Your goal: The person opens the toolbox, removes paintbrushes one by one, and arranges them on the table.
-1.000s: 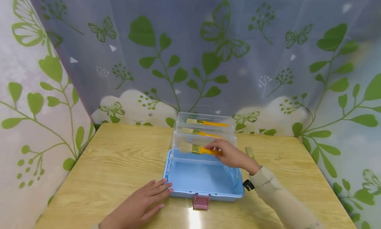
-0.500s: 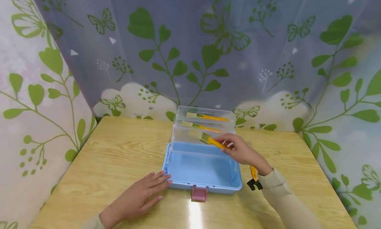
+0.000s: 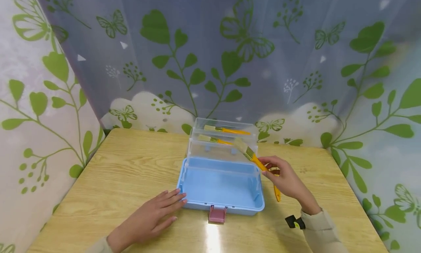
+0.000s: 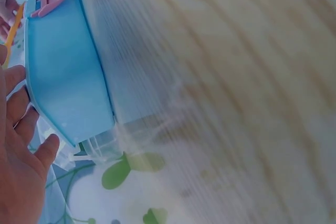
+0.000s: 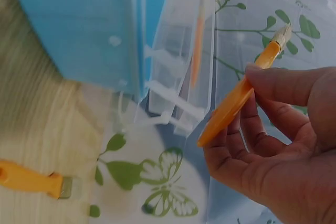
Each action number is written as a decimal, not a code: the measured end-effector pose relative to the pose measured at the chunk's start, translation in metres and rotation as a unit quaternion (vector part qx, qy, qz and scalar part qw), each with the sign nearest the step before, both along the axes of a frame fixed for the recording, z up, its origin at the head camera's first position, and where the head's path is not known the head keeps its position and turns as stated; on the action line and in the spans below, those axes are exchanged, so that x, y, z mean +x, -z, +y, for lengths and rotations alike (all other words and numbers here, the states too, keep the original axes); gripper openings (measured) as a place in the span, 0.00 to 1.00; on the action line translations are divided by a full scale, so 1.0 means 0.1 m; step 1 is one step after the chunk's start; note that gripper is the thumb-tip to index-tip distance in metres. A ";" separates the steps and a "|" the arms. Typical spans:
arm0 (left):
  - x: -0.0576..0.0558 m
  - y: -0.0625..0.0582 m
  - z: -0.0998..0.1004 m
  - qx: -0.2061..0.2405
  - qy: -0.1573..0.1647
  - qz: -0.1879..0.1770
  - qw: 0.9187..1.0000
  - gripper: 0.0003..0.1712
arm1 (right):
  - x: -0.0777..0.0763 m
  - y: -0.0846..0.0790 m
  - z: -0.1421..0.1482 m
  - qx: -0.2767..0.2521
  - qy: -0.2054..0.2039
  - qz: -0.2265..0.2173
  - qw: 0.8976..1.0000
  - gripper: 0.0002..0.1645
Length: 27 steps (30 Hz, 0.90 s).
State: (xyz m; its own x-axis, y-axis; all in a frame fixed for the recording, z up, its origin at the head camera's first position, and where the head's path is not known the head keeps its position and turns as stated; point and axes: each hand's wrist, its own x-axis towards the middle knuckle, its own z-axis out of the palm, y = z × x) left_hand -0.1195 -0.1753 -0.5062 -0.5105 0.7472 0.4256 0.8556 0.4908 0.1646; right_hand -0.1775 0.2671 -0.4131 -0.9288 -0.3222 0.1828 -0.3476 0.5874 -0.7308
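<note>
Pinching a brush (image 3: pixel 252 157) in the right hand (image 3: pixel 283 177), resting loosely straight fingers of the left hand (image 3: pixel 149 215) against the blue box (image 3: pixel 213 190); guide bristles (image 3: pixel 241 145) clear of trays (image 3: pixel 218 155) left of the pinch.

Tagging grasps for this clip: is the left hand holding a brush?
No, the left hand lies with fingers extended at a corner of the blue box, while the right hand holds a brush.

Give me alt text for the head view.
A right hand holds a flat, orange-handled paintbrush by an open blue plastic box; two more paintbrushes lie in its clear plastic trays. The left hand is at the box's corner.
</note>
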 end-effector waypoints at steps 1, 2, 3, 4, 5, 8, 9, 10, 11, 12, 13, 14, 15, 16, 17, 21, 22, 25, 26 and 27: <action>0.00 0.00 0.00 0.001 0.002 -0.002 1.000 0.30 | 0.02 0.02 0.03 -0.002 0.005 0.001 1.000 0.24; -0.01 -0.01 0.00 0.001 0.003 -0.002 1.000 0.30 | 0.04 0.03 0.05 -0.005 0.010 0.001 1.000 0.24; -0.01 -0.01 0.00 0.001 0.004 -0.003 1.000 0.30 | 0.06 0.04 0.07 -0.006 0.015 0.002 1.000 0.25; -0.02 -0.01 0.00 0.001 0.004 -0.005 1.000 0.30 | 0.08 0.05 0.09 -0.007 0.020 0.005 1.000 0.25; -0.02 -0.02 0.00 0.001 0.004 -0.007 1.000 0.31 | 0.09 0.06 0.11 -0.009 0.025 0.009 1.000 0.25; -0.03 -0.03 0.00 0.001 0.003 -0.004 1.000 0.31 | 0.13 0.08 0.16 -0.014 0.042 0.026 0.999 0.25; -0.03 -0.03 0.00 0.001 0.003 -0.002 1.000 0.31 | 0.14 0.09 0.17 -0.015 0.050 0.031 0.998 0.25; -0.02 -0.03 0.00 0.002 0.003 -0.001 1.000 0.31 | 0.15 0.10 0.19 -0.016 0.058 0.035 0.998 0.25; -0.02 -0.03 0.00 0.001 0.001 0.002 1.000 0.31 | 0.16 0.11 0.21 -0.017 0.067 0.037 0.997 0.25; -0.02 -0.03 0.00 0.002 0.000 0.004 1.000 0.31 | 0.16 0.12 0.23 -0.017 0.078 0.037 0.996 0.24; -0.01 -0.03 0.00 0.002 -0.001 0.004 1.000 0.31 | 0.17 0.14 0.26 -0.016 0.089 0.036 0.995 0.24; -0.01 -0.02 0.00 0.001 -0.002 0.005 1.000 0.31 | 0.18 0.16 0.30 -0.016 0.100 0.033 0.994 0.24; 0.00 -0.02 0.00 0.000 -0.003 0.004 1.000 0.31 | 0.20 0.18 0.34 -0.014 0.110 0.029 0.993 0.24; 0.00 -0.01 0.00 -0.001 -0.004 0.004 1.000 0.31 | 0.21 0.21 0.38 -0.013 0.119 0.025 0.992 0.24; 0.01 -0.01 0.00 -0.002 -0.004 0.004 1.000 0.32 | 0.22 0.24 0.43 -0.010 0.127 0.021 0.992 0.25; 0.02 0.00 0.01 -0.001 -0.004 0.000 1.000 0.32 | 0.28 0.38 0.59 0.001 0.150 0.011 0.989 0.25; 0.02 -0.01 0.02 -0.001 -0.004 0.000 1.000 0.32 | 0.29 0.41 0.63 0.004 0.158 0.012 0.987 0.25; 0.01 -0.01 0.03 -0.002 -0.007 0.002 1.000 0.31 | 0.31 0.49 0.72 0.009 0.179 0.010 0.984 0.25; 0.00 -0.01 0.03 -0.003 -0.006 0.005 1.000 0.31 | 0.32 0.51 0.75 0.007 0.187 0.006 0.982 0.25; 0.00 -0.01 0.03 -0.005 -0.006 0.007 1.000 0.31 | 0.32 0.53 0.77 0.009 0.192 0.004 0.981 0.25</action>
State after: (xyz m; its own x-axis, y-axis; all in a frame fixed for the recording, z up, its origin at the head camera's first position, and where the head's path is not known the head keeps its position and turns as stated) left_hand -0.1197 -0.1721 -0.5050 -0.5124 0.7454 0.4265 0.8524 0.5017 0.1473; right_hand -0.1458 0.3443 -0.4663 -0.9810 0.0487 0.1878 -0.1031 0.6895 -0.7169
